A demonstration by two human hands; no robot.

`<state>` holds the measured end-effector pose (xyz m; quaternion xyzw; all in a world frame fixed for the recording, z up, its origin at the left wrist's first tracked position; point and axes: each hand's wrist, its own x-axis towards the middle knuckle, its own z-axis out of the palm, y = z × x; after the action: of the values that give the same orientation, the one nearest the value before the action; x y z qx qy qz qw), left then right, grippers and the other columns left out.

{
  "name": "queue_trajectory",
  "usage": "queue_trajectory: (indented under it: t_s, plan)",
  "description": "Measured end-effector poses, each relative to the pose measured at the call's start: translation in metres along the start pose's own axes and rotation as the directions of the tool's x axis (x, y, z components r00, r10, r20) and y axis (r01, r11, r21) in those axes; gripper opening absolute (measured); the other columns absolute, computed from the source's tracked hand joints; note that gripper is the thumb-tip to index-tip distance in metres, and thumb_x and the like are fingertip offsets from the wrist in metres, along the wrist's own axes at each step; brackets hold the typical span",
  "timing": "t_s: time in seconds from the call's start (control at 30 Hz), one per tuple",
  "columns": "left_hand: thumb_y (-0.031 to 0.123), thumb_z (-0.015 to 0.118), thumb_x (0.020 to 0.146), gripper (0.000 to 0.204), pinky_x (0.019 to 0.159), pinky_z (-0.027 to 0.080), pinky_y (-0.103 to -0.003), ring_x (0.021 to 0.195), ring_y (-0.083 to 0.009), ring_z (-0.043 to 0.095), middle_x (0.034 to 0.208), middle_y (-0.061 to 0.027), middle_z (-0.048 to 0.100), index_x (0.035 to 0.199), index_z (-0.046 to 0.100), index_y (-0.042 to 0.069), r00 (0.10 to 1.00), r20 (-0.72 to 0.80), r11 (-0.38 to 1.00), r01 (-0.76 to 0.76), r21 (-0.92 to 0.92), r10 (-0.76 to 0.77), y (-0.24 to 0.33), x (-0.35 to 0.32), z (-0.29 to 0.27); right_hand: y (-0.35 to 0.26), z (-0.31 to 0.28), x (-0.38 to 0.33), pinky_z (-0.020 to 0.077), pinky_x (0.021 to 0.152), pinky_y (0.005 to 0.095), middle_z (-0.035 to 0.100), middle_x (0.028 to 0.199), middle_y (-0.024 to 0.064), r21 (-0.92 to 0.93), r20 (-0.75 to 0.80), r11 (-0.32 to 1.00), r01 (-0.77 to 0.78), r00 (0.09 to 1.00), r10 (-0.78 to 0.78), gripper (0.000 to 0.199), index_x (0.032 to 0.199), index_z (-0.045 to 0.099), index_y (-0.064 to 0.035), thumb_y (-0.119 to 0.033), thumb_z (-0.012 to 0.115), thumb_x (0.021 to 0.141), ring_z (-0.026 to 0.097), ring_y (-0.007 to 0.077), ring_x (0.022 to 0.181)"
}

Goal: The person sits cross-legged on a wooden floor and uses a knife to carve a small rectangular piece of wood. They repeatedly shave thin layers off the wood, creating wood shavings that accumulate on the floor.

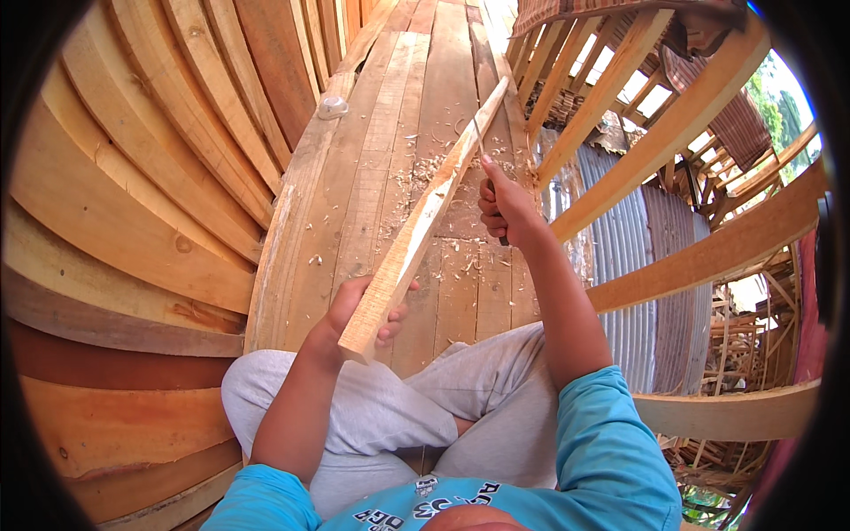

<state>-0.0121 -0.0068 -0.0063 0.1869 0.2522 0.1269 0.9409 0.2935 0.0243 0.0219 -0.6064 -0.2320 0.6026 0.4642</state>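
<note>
Squared timber (423, 217) held slanting above the plank floor (354, 195); knife (479, 138) at its far portion.
Left hand (343, 307) is wrapped around the timber near its close end; right hand (506, 205) is closed on the knife handle, thumb extended toward the blade, blade-to-wood contact not confirmed. The timber's far tip points to the floor's right edge; whether it rests there cannot be told. Shavings (429, 166) lie scattered mid-floor; a small whitish object (333, 108) sits near the floor's left edge.
</note>
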Motion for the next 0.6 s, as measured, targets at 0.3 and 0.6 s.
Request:
queue_trajectory:
  t_s: [0.3,0.6]
  plan:
    - [0.032,0.029,0.104,0.049,0.034,0.041,-0.03,0.044,-0.0182,0.051,0.07,-0.0103,0.049,0.129,0.046,-0.006,1.0,-0.017,1.0,-0.016,0.025,0.017,0.0,-0.001,0.001,0.011,-0.059,0.011,0.0464,0.056,0.0349,0.056,0.059,0.005,-0.793,-0.266,0.603,0.082,0.845,-0.464,0.056,0.082,0.064,-0.0002,-0.055,0.065,0.092,0.055,0.0161,0.055]
    - [0.032,0.031,0.102,0.052,0.038,0.043,-0.028,0.048,-0.0165,0.049,0.076,-0.0095,0.047,0.135,0.04,-0.007,0.988,0.155,0.95,0.052,-0.308,-0.003,0.009,-0.009,0.001,0.039,0.022,-0.026,0.0481,0.068,0.0397,0.063,0.076,0.0115,-0.548,0.467,0.465,0.695,0.716,-0.519,0.039,0.097,0.066,-0.0002,-0.035,0.051,0.104,0.06,0.0257,0.069]
